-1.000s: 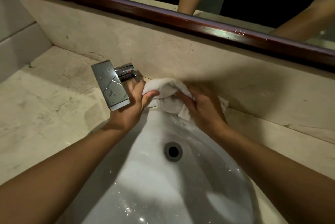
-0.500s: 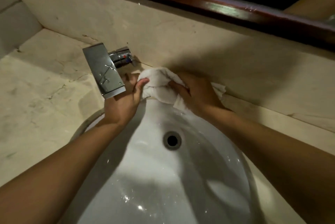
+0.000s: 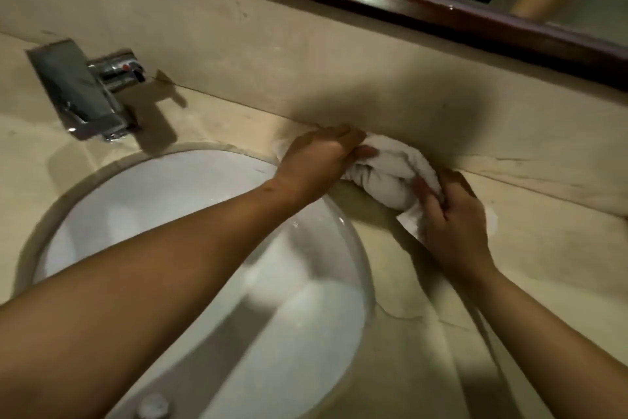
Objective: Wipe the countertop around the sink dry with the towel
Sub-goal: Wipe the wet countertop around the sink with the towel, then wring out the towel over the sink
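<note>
A bunched white towel (image 3: 390,172) lies on the beige stone countertop (image 3: 530,248), pressed into the corner where it meets the backsplash, to the right of the white sink bowl (image 3: 190,215). My left hand (image 3: 319,153) grips the towel's left end, with my forearm stretched across the bowl. My right hand (image 3: 452,215) clutches the towel's right end, fingers curled into the cloth. Part of the towel is hidden under both hands.
A chrome faucet (image 3: 80,89) stands at the back left of the sink. The beige backsplash (image 3: 306,55) rises behind, topped by a dark wooden mirror frame (image 3: 424,7). A drain plug (image 3: 153,406) shows at the bowl's bottom edge.
Both hands have slid the towel right along the back edge, from just beside the faucet to the counter right of the sink. The view has shifted right with them.
</note>
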{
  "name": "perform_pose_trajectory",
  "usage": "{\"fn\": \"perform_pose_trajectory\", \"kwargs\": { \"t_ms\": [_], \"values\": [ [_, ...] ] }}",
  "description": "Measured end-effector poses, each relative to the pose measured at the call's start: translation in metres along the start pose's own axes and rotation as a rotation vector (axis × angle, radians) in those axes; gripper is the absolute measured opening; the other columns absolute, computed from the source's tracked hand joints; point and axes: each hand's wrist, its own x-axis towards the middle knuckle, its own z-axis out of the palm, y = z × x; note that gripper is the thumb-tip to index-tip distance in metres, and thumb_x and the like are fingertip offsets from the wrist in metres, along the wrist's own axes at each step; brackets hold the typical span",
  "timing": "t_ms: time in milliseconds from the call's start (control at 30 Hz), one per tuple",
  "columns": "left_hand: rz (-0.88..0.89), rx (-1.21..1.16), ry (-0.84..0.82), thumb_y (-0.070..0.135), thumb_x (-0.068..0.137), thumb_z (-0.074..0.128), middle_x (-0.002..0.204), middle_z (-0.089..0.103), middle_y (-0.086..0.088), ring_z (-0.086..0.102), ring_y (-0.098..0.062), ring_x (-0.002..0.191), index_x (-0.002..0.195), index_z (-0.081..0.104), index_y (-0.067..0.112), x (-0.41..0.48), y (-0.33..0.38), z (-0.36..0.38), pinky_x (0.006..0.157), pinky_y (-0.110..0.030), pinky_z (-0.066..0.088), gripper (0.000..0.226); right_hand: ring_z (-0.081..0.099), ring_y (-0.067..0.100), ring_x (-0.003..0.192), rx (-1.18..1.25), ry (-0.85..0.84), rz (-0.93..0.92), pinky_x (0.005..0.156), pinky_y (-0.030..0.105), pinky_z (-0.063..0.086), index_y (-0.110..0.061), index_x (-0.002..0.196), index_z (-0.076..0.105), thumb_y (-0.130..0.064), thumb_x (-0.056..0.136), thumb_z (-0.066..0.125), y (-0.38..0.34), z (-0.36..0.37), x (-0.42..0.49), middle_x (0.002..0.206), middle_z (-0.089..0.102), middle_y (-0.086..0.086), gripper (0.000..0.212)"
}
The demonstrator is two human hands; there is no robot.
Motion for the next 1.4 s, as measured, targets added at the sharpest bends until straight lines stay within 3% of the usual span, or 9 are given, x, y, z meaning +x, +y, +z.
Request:
{"fn": "perform_pose_trajectory", "kwargs": {
  "t_ms": [167, 500, 600, 667, 800, 867, 933, 1167, 1400],
  "values": [
    [0.053, -0.063, -0.034, 0.058, 0.101, 0.038, 0.111, 0.075, -0.007, 0.069, -0.032, 0.097, 0.117, 0.075, 0.018, -0.001, 0.026, 0.021, 0.078, -0.036, 0.052, 0.056, 0.06, 0.026, 0.088, -0.083, 0.062, -0.041, 0.077, 0.046, 0.049, -0.01, 0.111, 0.068, -0.034, 0.103, 0.05, 0.02, -0.016, -0.033, 0.093, 0.066, 0.002, 0.031],
    [0.064, -0.117, -0.275, 0.06, 0.1, 0.041, 0.101, 0.071, -0.001, 0.066, -0.022, 0.088, 0.105, 0.072, 0.013, -0.02, 0.004, -0.011, 0.072, -0.034, 0.044, 0.057, 0.064, 0.022, 0.085, 0.057, -0.016, 0.252, 0.075, 0.04, 0.051, -0.019, 0.105, 0.062, -0.048, 0.108, 0.045, -0.049, 0.019, -0.107, 0.094, 0.069, -0.001, 0.033],
    [0.052, -0.207, -0.33, 0.065, 0.098, 0.041, 0.106, 0.068, 0.003, 0.065, -0.02, 0.095, 0.111, 0.071, 0.013, -0.016, 0.006, -0.015, 0.078, -0.032, 0.046, 0.062, 0.064, 0.013, 0.087, 0.206, -0.072, 0.306, 0.077, 0.036, 0.051, -0.023, 0.106, 0.066, -0.048, 0.106, 0.051, -0.043, -0.002, -0.094, 0.094, 0.069, -0.008, 0.03],
    [0.113, -0.173, -0.385, 0.068, 0.097, 0.045, 0.124, 0.065, -0.003, 0.063, -0.025, 0.111, 0.126, 0.066, 0.015, -0.017, 0.007, -0.017, 0.086, -0.031, 0.046, 0.063, 0.061, 0.015, 0.1, 0.01, -0.12, 0.211, 0.085, 0.041, 0.052, -0.026, 0.121, 0.065, -0.06, 0.101, 0.052, -0.027, -0.02, -0.095, 0.108, 0.067, -0.006, 0.041],
    [0.33, -0.007, -0.48, 0.087, 0.082, 0.052, 0.171, 0.024, 0.0, 0.014, -0.029, 0.159, 0.162, 0.025, 0.035, -0.022, 0.013, -0.021, 0.12, -0.058, 0.033, 0.1, 0.037, 0.025, 0.135, -0.363, -0.288, 0.288, 0.11, 0.048, 0.039, -0.027, 0.154, 0.038, -0.091, 0.075, 0.05, -0.01, -0.04, -0.111, 0.15, 0.042, 0.004, 0.103],
    [0.376, 0.083, -0.586, 0.089, 0.071, 0.06, 0.176, 0.005, 0.008, -0.011, -0.024, 0.161, 0.164, 0.002, 0.045, -0.018, 0.016, -0.025, 0.122, -0.07, 0.021, 0.119, 0.026, 0.027, 0.142, -0.471, -0.341, 0.273, 0.113, 0.05, 0.03, -0.027, 0.159, 0.027, -0.099, 0.064, 0.036, -0.012, -0.036, -0.12, 0.159, 0.03, 0.004, 0.119],
    [0.435, 0.145, -0.62, 0.085, 0.065, 0.067, 0.176, 0.002, 0.011, -0.016, -0.02, 0.161, 0.164, 0.003, 0.044, -0.016, 0.017, -0.026, 0.121, -0.075, 0.014, 0.125, 0.023, 0.024, 0.141, -0.52, -0.348, 0.266, 0.112, 0.048, 0.027, -0.029, 0.158, 0.028, -0.097, 0.062, 0.03, -0.013, -0.029, -0.123, 0.158, 0.03, 0.002, 0.118],
    [0.462, 0.125, -0.548, 0.064, 0.064, 0.088, 0.15, 0.055, -0.002, 0.044, -0.026, 0.146, 0.157, 0.036, 0.034, -0.013, 0.022, -0.02, 0.12, -0.063, 0.027, 0.11, 0.061, 0.021, 0.096, -0.363, -0.504, 0.233, 0.082, 0.041, 0.052, -0.025, 0.104, 0.061, -0.064, 0.067, 0.075, -0.022, -0.05, -0.086, 0.098, 0.066, -0.004, 0.056],
    [0.213, -0.113, -0.576, 0.081, 0.055, 0.078, 0.129, 0.064, 0.013, 0.056, -0.014, 0.115, 0.14, 0.052, 0.039, -0.024, 0.043, -0.077, 0.106, -0.044, 0.043, 0.099, 0.074, 0.039, 0.071, 0.344, -0.581, 0.519, 0.061, 0.052, 0.063, -0.011, 0.114, 0.066, -0.009, 0.082, 0.072, -0.106, -0.121, -0.045, 0.09, 0.077, 0.021, 0.033]
  ]
}}
